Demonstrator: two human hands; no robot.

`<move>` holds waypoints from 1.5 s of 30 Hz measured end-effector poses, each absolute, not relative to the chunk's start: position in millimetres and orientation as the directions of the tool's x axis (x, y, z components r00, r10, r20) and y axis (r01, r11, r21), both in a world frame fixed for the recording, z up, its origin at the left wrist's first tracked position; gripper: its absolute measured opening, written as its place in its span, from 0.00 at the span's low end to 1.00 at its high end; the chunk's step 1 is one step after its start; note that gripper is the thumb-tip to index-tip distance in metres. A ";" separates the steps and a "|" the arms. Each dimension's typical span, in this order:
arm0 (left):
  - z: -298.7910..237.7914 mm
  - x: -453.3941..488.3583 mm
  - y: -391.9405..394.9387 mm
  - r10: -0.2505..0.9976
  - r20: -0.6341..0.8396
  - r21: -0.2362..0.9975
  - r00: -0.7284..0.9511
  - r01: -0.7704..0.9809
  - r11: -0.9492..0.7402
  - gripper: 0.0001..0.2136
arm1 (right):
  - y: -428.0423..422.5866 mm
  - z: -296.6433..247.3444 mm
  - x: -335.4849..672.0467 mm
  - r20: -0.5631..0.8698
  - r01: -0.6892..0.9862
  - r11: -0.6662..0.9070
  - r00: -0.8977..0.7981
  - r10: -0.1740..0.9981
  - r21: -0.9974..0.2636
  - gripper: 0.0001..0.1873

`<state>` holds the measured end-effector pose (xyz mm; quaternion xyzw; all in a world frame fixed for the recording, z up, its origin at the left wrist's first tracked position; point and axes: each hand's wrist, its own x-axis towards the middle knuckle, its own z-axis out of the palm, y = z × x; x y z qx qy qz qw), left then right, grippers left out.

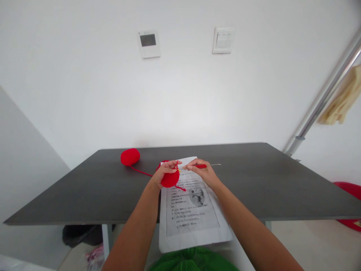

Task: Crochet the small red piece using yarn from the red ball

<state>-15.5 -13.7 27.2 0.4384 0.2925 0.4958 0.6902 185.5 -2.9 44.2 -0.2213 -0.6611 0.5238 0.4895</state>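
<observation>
My left hand (166, 171) is closed on a round red crochet piece (170, 180), held up over a printed sheet. A strand of red yarn loops over its forefinger, and a short tail (181, 188) hangs below the piece. At the piece's upper right edge is a small yellow item (179, 171), perhaps a stitch marker. Just to the right, my right hand (203, 171) pinches a crochet hook (201, 166) with a red grip. The hook's thin metal shaft points right, away from the crochet piece. Its other end is close to my left fingers; I cannot tell whether it touches.
A red yarn ball (130, 156) sits at the back left of the dark table (254, 180), its strand running to my left hand. The printed sheet (194, 233) overhangs the front edge. Behind stands a white wall; a red object (348, 188) is beyond the right edge.
</observation>
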 end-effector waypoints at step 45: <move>29.1 -3.3 -18.6 0.953 0.046 0.952 0.298 -0.302 0.049 0.18 | -0.3 41.9 184.8 0.418 -0.196 0.369 -0.437 0.796 -0.908 0.10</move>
